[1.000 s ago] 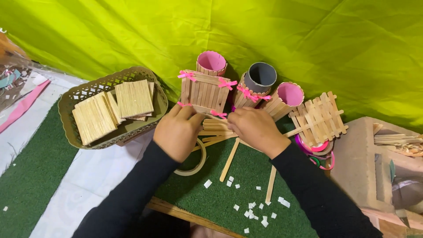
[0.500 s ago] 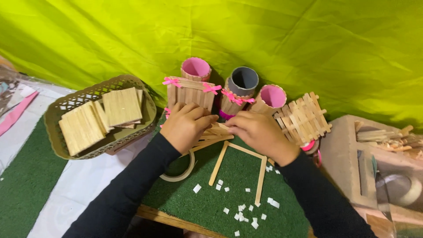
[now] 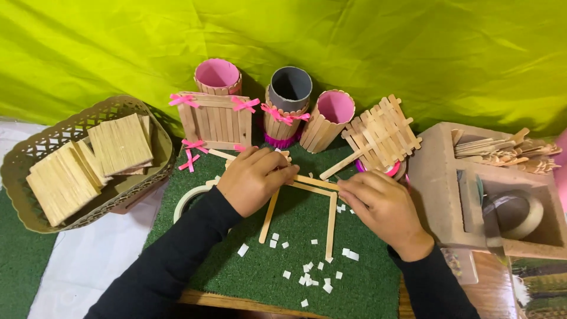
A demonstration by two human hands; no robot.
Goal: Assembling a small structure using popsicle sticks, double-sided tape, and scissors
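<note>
Both hands' fingers [image 3: 277,171] press the stick frame [image 3: 301,207], apparently flat; long sticks run toward the person.

Both arms wear long black sleeves of plain, smooth fabric, close-fitting and ending at the wrists. The left hand [image 3: 255,180] and right hand [image 3: 383,210] are bare, with no gloves. No rings or watch show, though the wrists are partly covered.

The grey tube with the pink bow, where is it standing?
The grey tube stands at the back of the green mat, between two pink-lined cups, against the yellow-green cloth.
</note>
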